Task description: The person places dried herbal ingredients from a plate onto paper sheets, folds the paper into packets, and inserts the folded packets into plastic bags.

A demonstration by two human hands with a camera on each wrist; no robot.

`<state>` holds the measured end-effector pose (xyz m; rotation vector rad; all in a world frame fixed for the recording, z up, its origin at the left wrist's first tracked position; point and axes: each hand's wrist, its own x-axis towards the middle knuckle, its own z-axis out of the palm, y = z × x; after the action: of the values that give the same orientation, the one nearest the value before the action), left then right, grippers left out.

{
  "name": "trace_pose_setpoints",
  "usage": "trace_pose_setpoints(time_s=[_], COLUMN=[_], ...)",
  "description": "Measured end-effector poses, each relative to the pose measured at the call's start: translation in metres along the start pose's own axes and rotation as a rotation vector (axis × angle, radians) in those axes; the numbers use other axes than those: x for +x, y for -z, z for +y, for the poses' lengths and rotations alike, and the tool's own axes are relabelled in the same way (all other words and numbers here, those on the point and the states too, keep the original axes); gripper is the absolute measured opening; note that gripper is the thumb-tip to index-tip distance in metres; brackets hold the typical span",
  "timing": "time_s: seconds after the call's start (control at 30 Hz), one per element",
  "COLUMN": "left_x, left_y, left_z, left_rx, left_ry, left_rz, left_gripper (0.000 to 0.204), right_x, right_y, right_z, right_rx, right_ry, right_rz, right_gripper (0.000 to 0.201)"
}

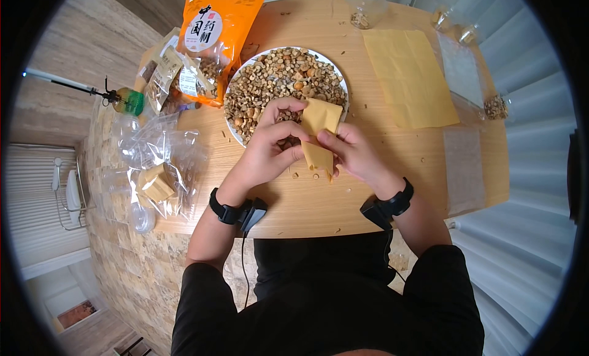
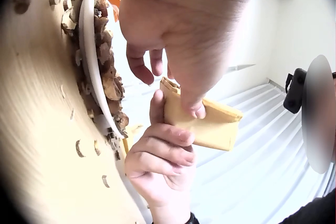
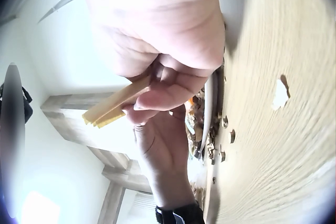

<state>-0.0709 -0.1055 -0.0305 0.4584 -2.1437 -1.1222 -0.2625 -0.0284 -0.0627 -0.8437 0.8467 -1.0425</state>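
Note:
A folded piece of yellow-tan paper is held between both hands above the near edge of a white plate. The plate is heaped with dried brown slices and chunks. My right hand grips the paper, thumb on its near face in the head view and fingers curled behind. On the other side, my left hand pinches it with bent fingers; in the left wrist view its thumb presses the flat face of the paper. Layered folds show along the paper's end in the right wrist view.
An orange bag stands behind the plate at left. Clear plastic bags, one holding a folded tan packet, lie at the left edge. A flat yellow sheet, translucent sheets and small jars are at right and back. Crumbs dot the wood.

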Motion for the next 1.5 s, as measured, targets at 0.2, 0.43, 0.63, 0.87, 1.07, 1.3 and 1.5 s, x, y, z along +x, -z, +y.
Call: trace_pose_setpoints(time_s=[0.2, 0.43, 0.63, 0.87, 1.07, 1.3, 1.5], left_x=[0.0, -0.003, -0.007, -0.001, -0.001, -0.003, -0.002], left_y=[-0.005, -0.001, -0.002, -0.001, 0.0, -0.001, -0.01], left_z=[0.0, 0.006, -0.002, 0.009, 0.005, 0.005, -0.001], left_rx=[-0.087, -0.693, -0.527, -0.568, -0.632, -0.347, -0.151], left_ry=[0.039, 0.48, 0.537, 0.565, 0.587, 0.274, 0.118], left_rz=[0.015, 0.106, -0.114, -0.062, -0.019, -0.114, 0.015], left_gripper=[0.018, 0.011, 0.008, 0.011, 0.033, 0.036, 0.02], right_x=[0.0, -0.002, 0.0, -0.003, -0.002, 0.003, 0.003], right_y=[0.004, -0.004, -0.002, -0.003, 0.0, 0.005, -0.003], right_z=[0.0, -0.008, -0.002, -0.01, -0.01, -0.001, -0.004], right_rx=[0.062, -0.181, -0.106, -0.131, -0.135, 0.166, -0.003], right_ry=[0.029, 0.135, 0.198, 0.156, 0.169, 0.13, 0.047], right_rz=[0.002, 0.208, 0.131, 0.121, 0.204, 0.173, 0.169], right_gripper=[0.027, 0.027, 0.027, 0.027, 0.025, 0.021, 0.021])
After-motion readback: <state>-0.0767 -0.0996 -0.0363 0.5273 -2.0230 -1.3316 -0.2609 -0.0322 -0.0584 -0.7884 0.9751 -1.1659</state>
